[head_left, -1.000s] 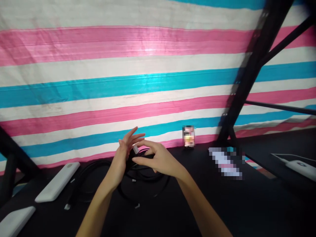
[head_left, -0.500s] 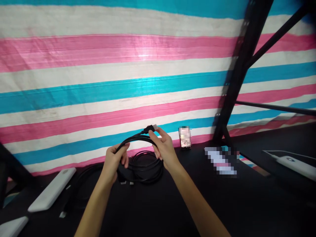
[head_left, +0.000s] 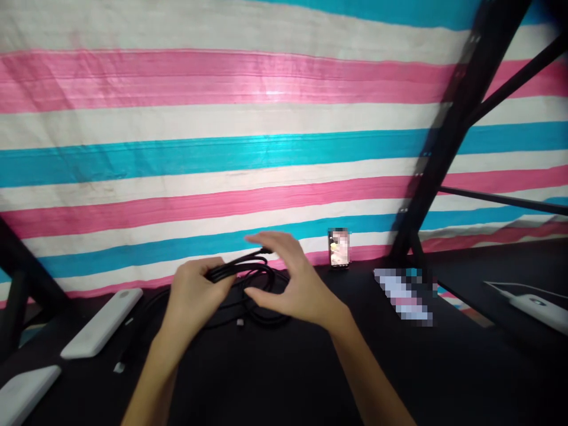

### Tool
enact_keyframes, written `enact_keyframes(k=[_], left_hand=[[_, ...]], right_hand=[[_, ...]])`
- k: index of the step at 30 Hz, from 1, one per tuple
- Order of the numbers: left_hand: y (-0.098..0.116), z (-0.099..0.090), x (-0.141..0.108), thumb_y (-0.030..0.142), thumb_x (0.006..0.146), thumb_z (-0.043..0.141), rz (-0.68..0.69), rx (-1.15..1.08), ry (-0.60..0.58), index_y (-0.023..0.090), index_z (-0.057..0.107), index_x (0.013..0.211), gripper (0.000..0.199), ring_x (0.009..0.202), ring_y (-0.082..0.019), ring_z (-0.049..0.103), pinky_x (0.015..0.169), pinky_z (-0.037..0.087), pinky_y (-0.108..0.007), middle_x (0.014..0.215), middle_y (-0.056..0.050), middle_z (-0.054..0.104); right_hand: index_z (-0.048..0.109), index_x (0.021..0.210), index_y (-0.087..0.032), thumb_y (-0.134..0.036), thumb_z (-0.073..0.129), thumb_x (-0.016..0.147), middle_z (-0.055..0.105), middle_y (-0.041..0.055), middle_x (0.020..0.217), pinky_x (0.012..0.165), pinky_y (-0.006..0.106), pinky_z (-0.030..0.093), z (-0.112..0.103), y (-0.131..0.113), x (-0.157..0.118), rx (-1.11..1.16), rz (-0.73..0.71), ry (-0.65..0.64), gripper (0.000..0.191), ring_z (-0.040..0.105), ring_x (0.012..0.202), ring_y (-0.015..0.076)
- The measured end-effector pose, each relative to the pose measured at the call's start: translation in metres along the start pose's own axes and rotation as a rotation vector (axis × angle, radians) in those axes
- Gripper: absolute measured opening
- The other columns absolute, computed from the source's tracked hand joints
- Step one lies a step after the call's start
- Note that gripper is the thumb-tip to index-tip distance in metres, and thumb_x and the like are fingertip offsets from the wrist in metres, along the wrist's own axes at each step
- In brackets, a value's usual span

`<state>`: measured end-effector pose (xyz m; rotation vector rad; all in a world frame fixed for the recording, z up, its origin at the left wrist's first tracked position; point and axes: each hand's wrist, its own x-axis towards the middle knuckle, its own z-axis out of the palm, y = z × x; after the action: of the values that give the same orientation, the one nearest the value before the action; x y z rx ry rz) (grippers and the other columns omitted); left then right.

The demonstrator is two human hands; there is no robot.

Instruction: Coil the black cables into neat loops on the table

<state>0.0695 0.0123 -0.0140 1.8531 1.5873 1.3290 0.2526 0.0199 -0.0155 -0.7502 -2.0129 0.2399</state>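
Observation:
A looped black cable point(head_left: 224, 271) is gripped in my left hand point(head_left: 193, 293), with the fingers wrapped round its strands. Its loops stick out to the right toward my right hand point(head_left: 302, 284). That hand is spread, thumb and fingers wide apart around the end of the loops; whether it touches them I cannot tell. The cable's plug end is mostly hidden behind the right fingers. Behind and below, another coiled black cable point(head_left: 270, 319) lies on the black table point(head_left: 266, 378). A small metal plug point(head_left: 240, 322) shows near that coil.
Two white, flat oblong devices point(head_left: 102, 325) lie at the left, beside a black cable with a metal plug point(head_left: 119, 367). A lit phone point(head_left: 339, 248) leans at the back. A blurred-out packet point(head_left: 403, 296) and a white device with a cord point(head_left: 539, 310) lie right. Striped sheeting hangs behind.
My right hand has let go of the cable and spread its fingers. My left hand keeps hold of the loops, now lower and bunched closer together. The view has shifted slightly.

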Motion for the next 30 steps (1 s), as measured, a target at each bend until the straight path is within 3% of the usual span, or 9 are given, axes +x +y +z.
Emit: enact_keyframes(k=[2, 4, 8, 14, 17, 21, 25, 27, 30], left_hand=[[0.005, 0.012, -0.003, 0.031, 0.063, 0.054, 0.019, 0.017, -0.068, 0.015, 0.054, 0.048, 0.022, 0.051, -0.011, 0.042, 0.049, 0.025, -0.020, 0.047, 0.002, 0.047], [0.003, 0.022, -0.002, 0.034, 0.066, 0.055, 0.014, 0.019, -0.110, 0.016, 0.059, 0.052, 0.023, 0.053, -0.011, 0.044, 0.050, 0.027, -0.020, 0.050, 0.002, 0.051], [-0.018, 0.032, 0.017, 0.042, 0.066, 0.063, -0.039, -0.054, -0.194, 0.015, 0.056, 0.051, 0.032, 0.048, -0.008, 0.037, 0.047, 0.020, -0.020, 0.044, 0.004, 0.043], [-0.057, 0.052, 0.040, 0.049, 0.066, 0.068, -0.188, -0.405, -0.342, 0.013, 0.057, 0.061, 0.038, 0.044, -0.007, 0.041, 0.047, 0.025, -0.018, 0.045, 0.001, 0.051], [-0.075, 0.071, 0.042, 0.048, 0.066, 0.070, -0.286, -0.506, -0.385, 0.014, 0.053, 0.065, 0.038, 0.039, -0.007, 0.038, 0.043, 0.021, -0.018, 0.041, 0.003, 0.044], [-0.099, 0.097, 0.045, 0.053, 0.069, 0.062, -0.418, -0.621, -0.441, 0.019, 0.038, 0.058, 0.043, 0.036, -0.004, 0.019, 0.038, 0.014, -0.019, 0.041, 0.009, 0.022], [-0.117, 0.117, 0.045, 0.056, 0.073, 0.054, -0.483, -0.668, -0.392, 0.020, 0.036, 0.062, 0.042, 0.037, -0.004, 0.014, 0.038, 0.016, -0.018, 0.045, 0.012, 0.012], [-0.122, 0.123, 0.044, 0.057, 0.073, 0.053, -0.492, -0.630, -0.354, 0.018, 0.041, 0.066, 0.042, 0.039, -0.005, 0.025, 0.041, 0.023, -0.017, 0.046, 0.010, 0.022], [-0.122, 0.123, 0.043, 0.052, 0.071, 0.058, -0.462, -0.493, -0.312, 0.014, 0.053, 0.083, 0.040, 0.057, -0.010, 0.051, 0.053, 0.038, -0.019, 0.064, -0.001, 0.052]], right_hand=[[0.055, 0.119, -0.030, -0.017, 0.060, 0.075, 0.062, 0.0026, 0.111, 0.095, 0.039, 0.035, 0.011, 0.000, 0.001, -0.062, -0.022, -0.103, 0.047, 0.052, 0.107, 0.0227], [0.061, 0.110, -0.027, -0.011, 0.055, 0.075, 0.067, 0.0014, 0.096, 0.084, 0.033, 0.039, 0.022, 0.010, 0.003, -0.107, 0.049, -0.143, 0.040, 0.058, 0.092, 0.0200], [0.069, 0.085, -0.022, -0.020, 0.057, 0.076, 0.067, 0.0016, 0.071, 0.060, 0.026, 0.036, 0.032, 0.042, 0.007, -0.192, 0.253, -0.162, 0.016, 0.058, 0.065, 0.0171], [0.071, 0.070, -0.017, -0.019, 0.049, 0.077, 0.062, 0.0013, 0.060, 0.054, 0.024, 0.031, 0.040, 0.094, 0.009, -0.044, 0.467, -0.062, 0.023, 0.055, 0.059, 0.0144], [0.070, 0.069, -0.014, -0.024, 0.051, 0.077, 0.057, 0.0004, 0.051, 0.049, 0.024, 0.031, 0.049, 0.118, 0.004, 0.030, 0.634, -0.102, 0.023, 0.051, 0.050, 0.0134], [0.066, 0.085, -0.012, -0.027, 0.062, 0.072, 0.061, 0.0003, 0.057, 0.051, 0.023, 0.038, 0.056, 0.142, -0.007, 0.083, 0.710, -0.130, 0.020, 0.054, 0.049, 0.0130], [0.064, 0.095, -0.015, -0.020, 0.055, 0.078, 0.068, 0.0046, 0.076, 0.065, 0.025, 0.044, 0.061, 0.159, -0.016, 0.014, 0.590, -0.116, 0.019, 0.061, 0.067, 0.0158], [0.064, 0.094, -0.016, -0.021, 0.051, 0.082, 0.068, 0.0068, 0.085, 0.071, 0.027, 0.044, 0.065, 0.166, -0.019, -0.066, 0.573, -0.141, 0.018, 0.062, 0.077, 0.0181], [0.065, 0.094, -0.016, -0.024, 0.046, 0.087, 0.068, 0.0095, 0.091, 0.075, 0.030, 0.044, 0.073, 0.177, -0.026, -0.118, 0.632, -0.230, 0.022, 0.062, 0.085, 0.0210]])
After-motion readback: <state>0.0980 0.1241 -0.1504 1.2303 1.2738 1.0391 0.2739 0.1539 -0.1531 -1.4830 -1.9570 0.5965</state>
